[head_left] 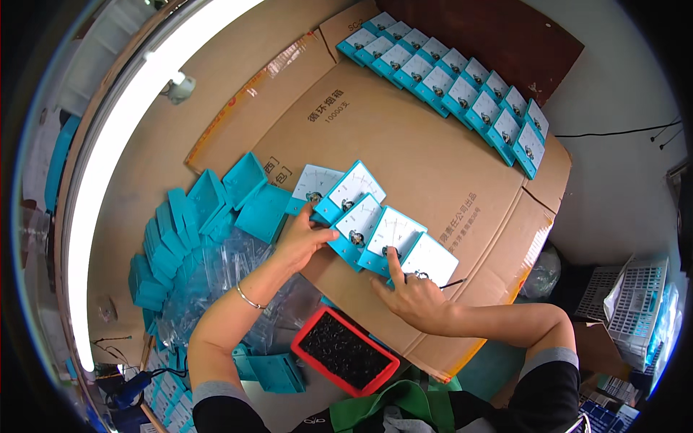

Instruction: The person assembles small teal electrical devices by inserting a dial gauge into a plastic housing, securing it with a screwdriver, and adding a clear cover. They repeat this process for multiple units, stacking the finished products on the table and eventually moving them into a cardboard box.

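Several teal panel meters with white dials lie in an overlapping slanted row on the cardboard. My left hand (299, 242) rests at the row's left end, thumb and index finger apart. Its fingertips touch the lower edges of the left meter (315, 180) and its neighbour (357, 189). My right hand (417, 299) reaches in from the right. Its index finger points onto the lower part of a meter (395, 227), near the round metal opening. The other fingers are curled, and a thin dark tool (453, 283) sticks out beside them. The right-end meter (433, 260) lies just above that hand.
More meters (440, 81) stand in two rows at the far right of the cardboard sheet (390, 130). Teal housings (206, 195) and clear plastic covers (224, 281) are heaped on the left. A red tray (307, 343) of small black parts sits near me. A bright tube lamp (108, 159) curves overhead.
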Motion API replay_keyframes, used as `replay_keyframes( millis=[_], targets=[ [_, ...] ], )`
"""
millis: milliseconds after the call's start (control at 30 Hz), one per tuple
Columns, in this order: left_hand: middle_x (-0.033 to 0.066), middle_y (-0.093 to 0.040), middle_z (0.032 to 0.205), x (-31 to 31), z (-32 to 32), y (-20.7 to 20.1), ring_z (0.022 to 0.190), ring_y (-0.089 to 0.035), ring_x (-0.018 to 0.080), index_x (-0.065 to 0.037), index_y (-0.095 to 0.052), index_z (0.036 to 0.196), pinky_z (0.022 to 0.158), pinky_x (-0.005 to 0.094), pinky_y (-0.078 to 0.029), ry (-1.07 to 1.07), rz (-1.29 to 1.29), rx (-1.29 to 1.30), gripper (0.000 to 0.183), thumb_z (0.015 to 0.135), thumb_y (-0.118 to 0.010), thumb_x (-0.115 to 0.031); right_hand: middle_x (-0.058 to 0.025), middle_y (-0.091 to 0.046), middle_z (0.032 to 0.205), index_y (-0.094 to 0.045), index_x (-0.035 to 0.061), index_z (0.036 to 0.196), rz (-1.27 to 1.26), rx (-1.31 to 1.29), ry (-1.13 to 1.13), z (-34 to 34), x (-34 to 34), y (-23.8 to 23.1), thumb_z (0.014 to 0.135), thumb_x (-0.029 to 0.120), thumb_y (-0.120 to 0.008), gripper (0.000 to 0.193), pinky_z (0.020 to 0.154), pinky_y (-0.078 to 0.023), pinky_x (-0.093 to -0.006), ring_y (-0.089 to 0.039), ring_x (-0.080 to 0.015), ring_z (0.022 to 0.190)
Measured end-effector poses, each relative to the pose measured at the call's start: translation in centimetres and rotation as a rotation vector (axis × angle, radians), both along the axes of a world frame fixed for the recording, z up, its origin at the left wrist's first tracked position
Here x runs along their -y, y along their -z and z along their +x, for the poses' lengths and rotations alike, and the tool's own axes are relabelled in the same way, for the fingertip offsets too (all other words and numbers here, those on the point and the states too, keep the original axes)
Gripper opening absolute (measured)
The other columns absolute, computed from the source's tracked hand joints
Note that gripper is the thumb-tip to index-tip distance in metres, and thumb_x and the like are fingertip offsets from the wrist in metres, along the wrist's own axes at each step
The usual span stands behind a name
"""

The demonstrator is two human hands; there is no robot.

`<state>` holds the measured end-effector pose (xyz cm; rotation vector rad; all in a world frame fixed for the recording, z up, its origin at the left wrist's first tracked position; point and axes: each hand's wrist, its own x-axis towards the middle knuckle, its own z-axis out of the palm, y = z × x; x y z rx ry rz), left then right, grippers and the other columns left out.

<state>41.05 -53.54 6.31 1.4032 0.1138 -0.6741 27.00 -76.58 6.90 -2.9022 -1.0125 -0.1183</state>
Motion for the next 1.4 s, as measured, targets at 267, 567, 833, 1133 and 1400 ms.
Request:
replay_keyframes(
  millis=[267,567,833,1133,1400],
  targets=[
    [0.0170,-0.044,0.132,-4.5,-10.7,-4.4,0.119,-0.050,0.0259,-0.006,-0.018,0.145,0.099,0.0388,-0.044,-0.185,-0.066,-0.031,0.073,0.085,-0.060,-0.004,-0.0373,-0.042,0.128,-0.043,0.0139,0.137,0.126,0.042,0.045,-7.3,1.2,-1.5,0.079,0.008,-0.054,0.059,0.056,-0.055,-0.0339,-0.065,-0.0244,0.068],
    [0.0160,-0.049,0.129,-12.3,-31.1,-1.4,0.119,-0.051,0.0269,-0.005,-0.037,0.135,0.098,0.0379,-0.045,0.025,-0.643,-0.078,0.052,0.095,-0.046,-0.036,-0.0135,-0.066,0.102,-0.057,0.0016,0.121,0.295,0.699,-0.374,-13.8,-9.9,-5.7,0.068,0.007,-0.062,0.053,0.052,-0.050,-0.0267,-0.061,-0.0173,0.069],
    [0.0076,-0.054,0.123,-19.0,-46.6,3.6,0.114,-0.054,0.0197,-0.008,-0.042,0.130,0.093,0.0404,-0.047,-0.386,-0.579,-0.001,0.051,0.095,-0.043,-0.046,-0.0144,-0.059,0.117,-0.059,0.0029,0.116,0.344,0.242,-0.882,-25.9,-24.4,-0.9,0.071,0.008,-0.066,0.046,0.060,-0.049,-0.0287,-0.056,-0.0204,0.076],
    [0.0112,-0.060,0.110,-22.0,-55.3,6.5,0.092,-0.063,0.0212,-0.001,-0.047,0.122,0.066,0.0370,-0.056,-0.666,-0.528,0.302,0.042,0.086,-0.063,-0.015,-0.0151,-0.061,0.100,-0.055,-0.0023,0.100,1.205,-1.155,-0.407,-29.8,-26.3,-1.9,0.089,0.022,-0.061,0.027,0.065,-0.046,-0.0252,-0.053,-0.0098,0.070],
    [0.0111,-0.060,0.105,-20.8,-55.6,7.4,0.088,-0.063,0.0210,0.000,-0.050,0.117,0.063,0.0365,-0.057,-0.691,-0.493,0.253,0.037,0.085,-0.064,-0.013,-0.0130,-0.064,0.092,-0.045,0.0001,0.110,1.284,-0.926,-0.476,-30.0,-26.7,0.3,0.096,0.027,-0.053,0.032,0.063,-0.046,-0.0239,-0.056,-0.0101,0.073]
  ],
)
